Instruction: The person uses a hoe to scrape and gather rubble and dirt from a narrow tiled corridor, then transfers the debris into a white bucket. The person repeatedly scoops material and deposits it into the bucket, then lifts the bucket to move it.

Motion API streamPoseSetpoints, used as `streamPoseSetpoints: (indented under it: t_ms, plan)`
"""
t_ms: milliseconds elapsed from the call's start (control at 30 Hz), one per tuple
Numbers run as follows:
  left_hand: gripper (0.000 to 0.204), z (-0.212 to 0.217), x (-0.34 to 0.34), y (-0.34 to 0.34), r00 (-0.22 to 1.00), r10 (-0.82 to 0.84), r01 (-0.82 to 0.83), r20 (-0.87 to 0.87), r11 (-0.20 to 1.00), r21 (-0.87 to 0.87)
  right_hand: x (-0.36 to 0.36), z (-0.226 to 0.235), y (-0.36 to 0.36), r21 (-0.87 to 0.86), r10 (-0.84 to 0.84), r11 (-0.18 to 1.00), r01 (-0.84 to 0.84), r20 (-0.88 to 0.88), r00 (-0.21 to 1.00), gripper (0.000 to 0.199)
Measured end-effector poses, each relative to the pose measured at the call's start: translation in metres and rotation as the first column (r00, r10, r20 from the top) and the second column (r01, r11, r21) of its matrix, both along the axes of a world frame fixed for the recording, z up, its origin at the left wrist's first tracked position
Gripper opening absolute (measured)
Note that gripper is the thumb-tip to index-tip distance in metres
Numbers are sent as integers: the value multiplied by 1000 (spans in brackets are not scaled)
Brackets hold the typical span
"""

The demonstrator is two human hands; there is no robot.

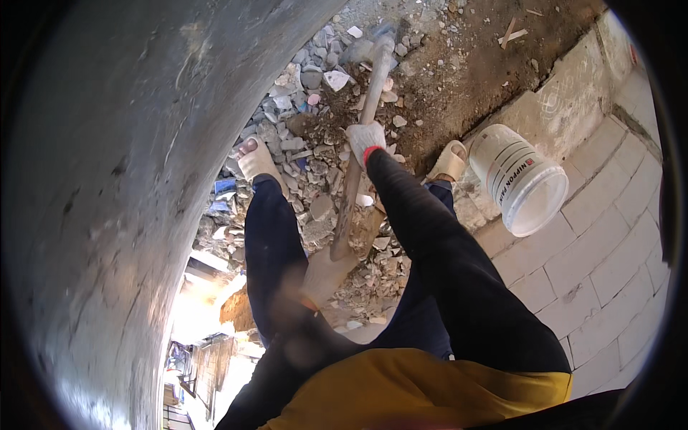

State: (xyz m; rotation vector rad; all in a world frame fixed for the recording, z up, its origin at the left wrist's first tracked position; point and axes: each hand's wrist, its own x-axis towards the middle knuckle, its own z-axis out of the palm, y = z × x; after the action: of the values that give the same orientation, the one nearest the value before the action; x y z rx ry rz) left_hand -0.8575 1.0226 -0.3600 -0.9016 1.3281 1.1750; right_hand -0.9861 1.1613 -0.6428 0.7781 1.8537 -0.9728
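Observation:
Both of my hands wear white work gloves and grip one long wooden tool handle (pixel 352 179). My right hand (pixel 366 139) is closed around the handle partway along it. Lower down, my left hand (pixel 324 276) clasps the near end and looks blurred. The tool's metal head (pixel 378 37) is blurred and sits among grey rubble (pixel 304 93) and brown soil at the far end. My feet in pale sandals (pixel 256 162) stand on the broken stones either side of the handle.
A white plastic bucket (pixel 517 178) lies tilted on its side at the right, on a low block wall (pixel 602 251). A big grey concrete surface (pixel 107 179) fills the left. Brown earth (pixel 473 64) lies beyond the rubble.

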Motion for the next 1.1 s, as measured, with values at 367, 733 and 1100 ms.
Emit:
streamPoseSetpoints:
  t_ms: [367,733,1100]
  plan:
    - [31,128,82,15,923,326,-308,204,944,-113,179,31,-38,-142,120,982,-129,-71,990,20]
    - [31,191,26,65,432,685,-866,587,496,58,98,117,40,-320,-482,674,666,493,724,15]
    - [43,295,-1,110,582,194,-759,790,478,441,93,276,182,-461,-660,327,825,513,549,13]
